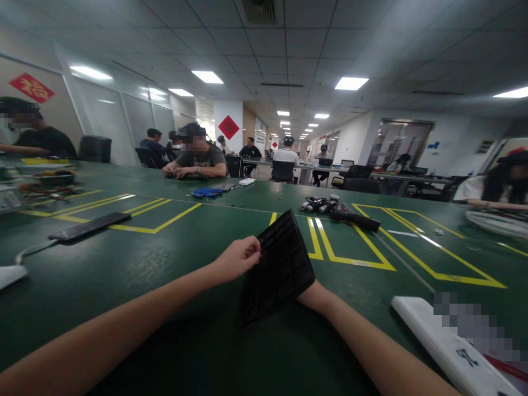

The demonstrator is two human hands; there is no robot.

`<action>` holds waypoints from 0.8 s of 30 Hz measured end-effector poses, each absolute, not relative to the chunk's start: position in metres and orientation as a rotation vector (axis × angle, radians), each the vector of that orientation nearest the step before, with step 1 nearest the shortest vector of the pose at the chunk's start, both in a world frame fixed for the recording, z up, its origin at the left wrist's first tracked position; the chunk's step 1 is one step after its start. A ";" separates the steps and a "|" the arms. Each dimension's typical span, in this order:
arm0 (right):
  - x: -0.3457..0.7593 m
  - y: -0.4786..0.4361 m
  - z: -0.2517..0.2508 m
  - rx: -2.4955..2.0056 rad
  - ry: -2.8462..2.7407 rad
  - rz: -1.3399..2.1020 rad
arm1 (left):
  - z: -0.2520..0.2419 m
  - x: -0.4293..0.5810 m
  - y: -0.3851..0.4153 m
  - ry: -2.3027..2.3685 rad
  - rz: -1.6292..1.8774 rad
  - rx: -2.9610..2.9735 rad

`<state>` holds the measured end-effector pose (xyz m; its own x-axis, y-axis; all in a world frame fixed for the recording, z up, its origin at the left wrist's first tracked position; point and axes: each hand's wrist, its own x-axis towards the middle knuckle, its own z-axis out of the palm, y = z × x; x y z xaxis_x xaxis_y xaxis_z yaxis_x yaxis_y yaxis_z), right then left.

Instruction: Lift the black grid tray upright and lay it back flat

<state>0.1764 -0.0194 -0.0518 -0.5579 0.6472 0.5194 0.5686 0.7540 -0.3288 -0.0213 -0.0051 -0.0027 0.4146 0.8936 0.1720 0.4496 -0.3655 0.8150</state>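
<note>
A black tray (284, 256) divided into small square compartments is held up, steeply tilted, above the green table. My right hand (317, 296) grips it from behind at the lower right edge, its fingers hidden by the tray. On the other side, my left hand (241, 256) is closed, fingertips curled together at the tray's compartments. Whatever those fingertips pinch, if anything, is too small to make out. The compartments look dark, and I cannot tell what lies in them.
Yellow tape outlines mark the green table (165, 297). Beyond the tray lie a cluster of metal parts (322, 204), a black tube-like object (358, 220) and blue items (207, 192). A dark power strip (93, 226) is at left, a white box (445, 341) at right. People sit around.
</note>
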 end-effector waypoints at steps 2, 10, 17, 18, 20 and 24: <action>0.176 -0.019 -0.051 -0.900 -2.322 0.169 | -0.002 -0.022 -0.001 1.089 0.871 1.627; 0.179 -0.026 -0.043 -0.829 -2.260 0.306 | -0.007 -0.025 -0.001 1.073 0.577 1.934; 0.190 -0.020 -0.048 -0.962 -2.185 0.415 | -0.003 -0.031 0.002 1.205 0.737 2.601; 0.195 -0.016 -0.047 -1.021 -2.208 0.390 | 0.001 -0.036 0.007 1.291 0.765 2.618; 0.209 -0.008 -0.041 -1.232 -2.191 0.287 | 0.010 -0.053 0.021 1.539 0.783 2.576; 0.243 0.004 -0.027 -1.825 -1.900 -0.057 | 0.023 -0.107 0.051 2.209 0.631 2.227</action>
